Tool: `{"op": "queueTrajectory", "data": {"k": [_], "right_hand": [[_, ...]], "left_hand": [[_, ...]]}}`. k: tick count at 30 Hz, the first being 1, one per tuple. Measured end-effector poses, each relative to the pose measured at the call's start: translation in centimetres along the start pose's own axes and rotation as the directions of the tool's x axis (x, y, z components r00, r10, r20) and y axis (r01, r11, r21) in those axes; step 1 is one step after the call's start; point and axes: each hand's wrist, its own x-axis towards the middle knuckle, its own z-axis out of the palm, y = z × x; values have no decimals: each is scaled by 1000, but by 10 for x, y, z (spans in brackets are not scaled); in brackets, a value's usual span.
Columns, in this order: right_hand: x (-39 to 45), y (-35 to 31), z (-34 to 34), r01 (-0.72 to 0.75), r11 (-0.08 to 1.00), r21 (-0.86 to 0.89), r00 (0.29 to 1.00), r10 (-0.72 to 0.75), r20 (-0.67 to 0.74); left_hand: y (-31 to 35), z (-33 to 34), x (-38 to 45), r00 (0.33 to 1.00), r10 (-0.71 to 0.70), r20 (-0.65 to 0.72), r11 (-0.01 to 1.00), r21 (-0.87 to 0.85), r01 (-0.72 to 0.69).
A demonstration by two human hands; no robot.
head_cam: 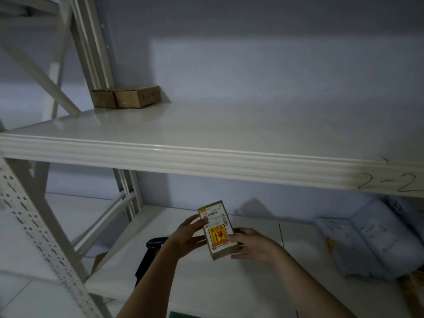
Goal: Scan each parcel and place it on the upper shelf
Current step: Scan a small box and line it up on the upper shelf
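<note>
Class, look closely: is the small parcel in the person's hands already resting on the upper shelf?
No: both hands hold the small parcel in the air below the upper shelf.

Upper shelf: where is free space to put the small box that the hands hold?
The upper shelf is bare from the cardboard boxes in its back left corner across to its right end. The lower shelf is crowded at right by blue mailer bags.

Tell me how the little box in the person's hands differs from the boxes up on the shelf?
The held parcel shows a white label and a yellow sticker; the two shelf boxes look plain brown. The parcel is gripped by the left hand and right hand below the upper shelf; the shelf boxes rest on it, back left. All look like cardboard.
</note>
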Motion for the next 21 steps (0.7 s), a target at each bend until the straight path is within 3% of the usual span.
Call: {"op": "queueTrajectory", "data": {"k": [8, 12, 17, 21], "right_hand": [[21, 17, 34, -4, 999, 39, 997, 1, 78], [43, 14, 52, -46, 997, -58, 999, 47, 13], [73, 7, 79, -67, 991, -112, 997, 62, -46], [96, 6, 97, -68, 995, -73, 989, 58, -138]], "left_hand": [[-15, -25, -14, 999, -30, 24, 998, 58, 28], [-6, -51, -23, 990, 3, -143, 990, 138, 17], [11, -94, -21, 948, 14, -316, 995, 100, 19], [11, -145, -15, 904, -4, -426, 965, 237, 116]]}}
